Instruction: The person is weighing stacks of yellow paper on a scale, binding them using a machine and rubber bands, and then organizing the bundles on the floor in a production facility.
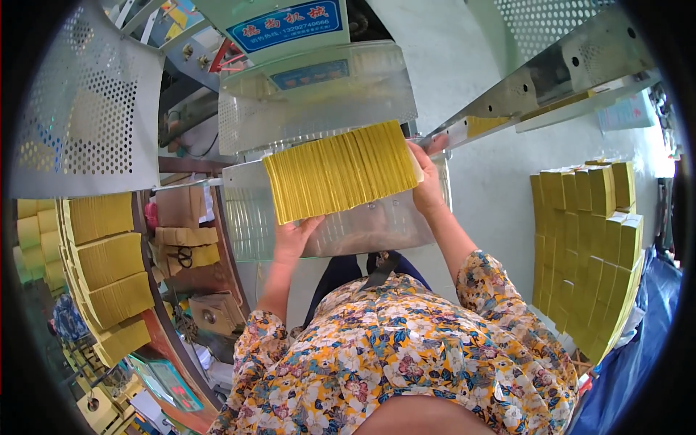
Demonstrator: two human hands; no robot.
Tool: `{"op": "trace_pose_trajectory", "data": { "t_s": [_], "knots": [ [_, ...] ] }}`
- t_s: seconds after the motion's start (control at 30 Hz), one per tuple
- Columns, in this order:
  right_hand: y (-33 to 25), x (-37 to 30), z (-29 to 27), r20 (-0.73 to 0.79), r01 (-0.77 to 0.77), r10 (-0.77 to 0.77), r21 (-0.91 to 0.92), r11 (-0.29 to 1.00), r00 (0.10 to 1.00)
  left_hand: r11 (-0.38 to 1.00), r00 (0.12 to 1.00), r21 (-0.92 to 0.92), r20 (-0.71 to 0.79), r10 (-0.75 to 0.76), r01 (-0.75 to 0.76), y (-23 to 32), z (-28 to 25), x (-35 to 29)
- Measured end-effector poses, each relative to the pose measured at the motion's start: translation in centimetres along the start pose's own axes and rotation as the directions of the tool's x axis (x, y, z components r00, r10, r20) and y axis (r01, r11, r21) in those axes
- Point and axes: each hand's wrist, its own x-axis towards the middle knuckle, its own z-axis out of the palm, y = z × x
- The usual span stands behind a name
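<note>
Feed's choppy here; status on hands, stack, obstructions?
Left hand at near edge of yellow stack, right hand at its right end. Stack slanted over shiny metal surface. Machine panel just beyond; nothing seen blocking hands.

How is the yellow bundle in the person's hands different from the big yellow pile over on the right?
The yellow bundle is held by the left hand and right hand; no hand touches the yellow pile.
The yellow bundle is one row of thin pieces, while the yellow pile is many blocks stacked in layers.
The yellow bundle is smaller than the yellow pile.
Both are yellow.
</note>
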Motion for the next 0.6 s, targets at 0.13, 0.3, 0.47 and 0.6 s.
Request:
{"op": "trace_pose_trajectory", "data": {
  "t_s": [0.13, 0.3, 0.47, 0.6],
  "knots": [
    [0.0, -0.4, 1.1, 0.005, -0.068, 0.068, 0.072, 0.995, 0.998, 0.99, 0.996, -0.137, 0.088, 0.034, -0.022, 0.5, -0.5, 0.5],
    [1.5, -1.5, 2.4, -0.03, -0.02, 0.029, 0.248, 0.969, 0.999, 0.989, 0.992, 0.128, 0.112, 0.063, -0.078, 3.3, 1.0, -0.2],
    [2.5, -3.8, 2.2, -0.066, -0.007, 0.023, 0.233, 0.973, 0.998, 0.98, 0.985, 0.144, 0.127, 0.116, -0.134, 0.3, -0.3, -2.3],
    [2.7, -2.8, 1.9, -0.093, 0.03, -0.013, 0.181, 0.983, 0.996, 0.998, 0.992, 0.059, 0.123, -0.003, -0.004, 1.4, 0.3, 0.9]
  ]
}}
